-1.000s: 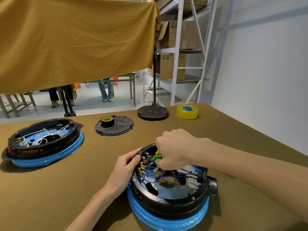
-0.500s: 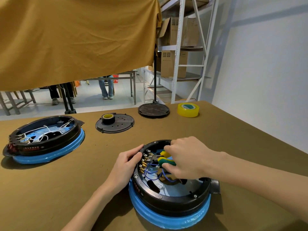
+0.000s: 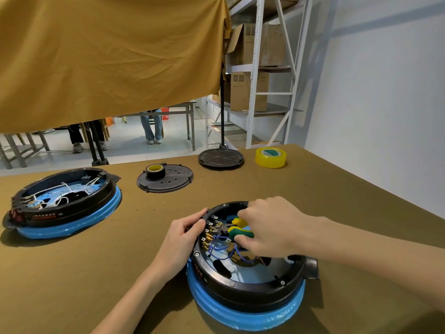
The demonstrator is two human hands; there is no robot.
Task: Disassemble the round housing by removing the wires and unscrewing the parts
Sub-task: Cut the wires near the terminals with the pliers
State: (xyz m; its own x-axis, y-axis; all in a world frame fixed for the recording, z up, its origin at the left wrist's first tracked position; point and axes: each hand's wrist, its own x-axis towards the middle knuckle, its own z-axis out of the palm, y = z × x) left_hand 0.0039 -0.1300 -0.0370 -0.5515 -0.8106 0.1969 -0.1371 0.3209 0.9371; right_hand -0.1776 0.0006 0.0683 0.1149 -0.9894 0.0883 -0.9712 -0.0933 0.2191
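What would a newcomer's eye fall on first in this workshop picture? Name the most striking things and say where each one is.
First, the round housing with its blue base at the near centre of the table: the right hand holds yellow-green pliers inside it by the blue wires, while the left hand grips its rim. Next, a second housing at far left, and the big mustard cloth hanging above.

Right hand swings the pliers flat
The right hand [image 3: 272, 227] now lies lower, pliers [image 3: 237, 229] pointing left toward the terminals [image 3: 209, 231].
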